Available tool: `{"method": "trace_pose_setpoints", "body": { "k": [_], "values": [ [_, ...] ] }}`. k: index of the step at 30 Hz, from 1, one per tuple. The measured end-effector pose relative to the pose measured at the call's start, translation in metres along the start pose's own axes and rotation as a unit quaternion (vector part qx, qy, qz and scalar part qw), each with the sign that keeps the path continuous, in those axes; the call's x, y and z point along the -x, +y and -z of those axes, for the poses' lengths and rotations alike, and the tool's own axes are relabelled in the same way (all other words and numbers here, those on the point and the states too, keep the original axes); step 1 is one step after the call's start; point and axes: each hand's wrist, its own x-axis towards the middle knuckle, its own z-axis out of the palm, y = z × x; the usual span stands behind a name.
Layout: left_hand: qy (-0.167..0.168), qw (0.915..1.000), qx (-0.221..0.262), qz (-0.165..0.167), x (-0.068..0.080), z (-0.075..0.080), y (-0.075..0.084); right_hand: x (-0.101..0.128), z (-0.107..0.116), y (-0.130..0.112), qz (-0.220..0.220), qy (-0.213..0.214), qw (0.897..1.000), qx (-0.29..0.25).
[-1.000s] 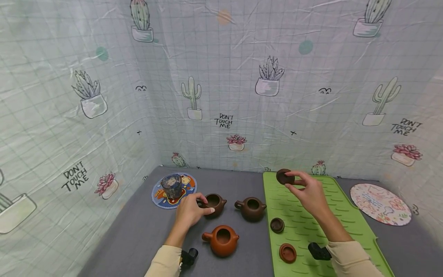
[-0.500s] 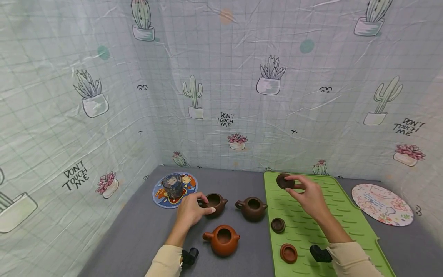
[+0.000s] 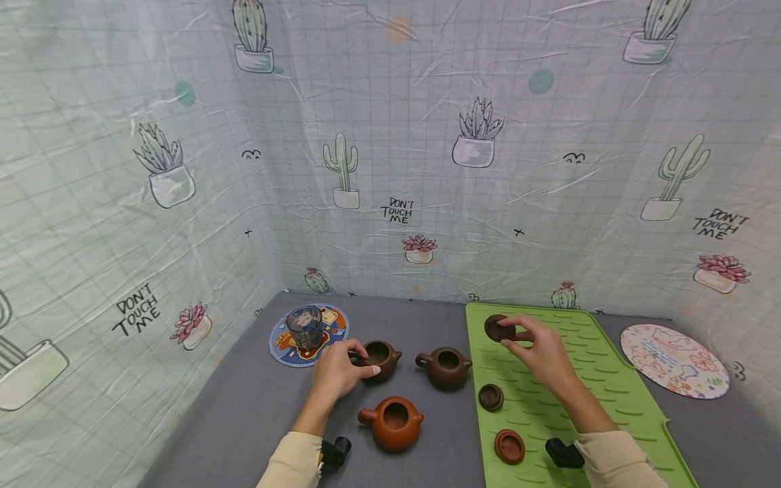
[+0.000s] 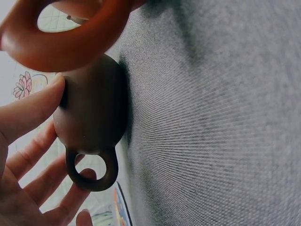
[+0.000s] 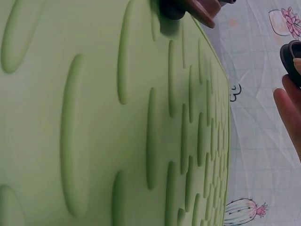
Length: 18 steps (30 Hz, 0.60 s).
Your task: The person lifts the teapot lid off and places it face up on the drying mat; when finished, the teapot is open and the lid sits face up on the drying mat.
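Note:
My left hand (image 3: 337, 371) holds a small dark brown teapot (image 3: 377, 362) between thumb and fingers. It has no lid on, and in the left wrist view its handle (image 4: 112, 170) lies by the fingers. Up over the far end of the green mat (image 3: 586, 379), my right hand (image 3: 546, 349) pinches a dark round lid (image 3: 497, 328), tilted with its underside showing. In the right wrist view the same lid (image 5: 286, 59) is at the edge. A second dark teapot (image 3: 448, 376) and a reddish-brown teapot (image 3: 390, 437), both lidless, stand between the hands.
A dark lid (image 3: 490, 398) and a reddish lid (image 3: 509, 446) lie on the mat's left side. A glass (image 3: 304, 329) stands on a blue patterned coaster (image 3: 281, 352) at back left. At right lies a pink round mat (image 3: 677, 359); a printed curtain (image 3: 390, 135) hangs behind.
My right hand has come down and slightly nearer with the dark lid, which turned a little on the way. The left hand stays at its teapot.

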Motion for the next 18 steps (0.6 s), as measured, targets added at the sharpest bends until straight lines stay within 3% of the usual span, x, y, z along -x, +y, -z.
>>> {"method": "trace_pose_setpoints", "body": {
  "k": [18],
  "values": [
    [-0.006,0.9999,-0.006,0.006,-0.0028,0.0042,0.0015,0.0040,-0.0067,0.0071,0.000,-0.026,1.000,0.003]
  ]
}}
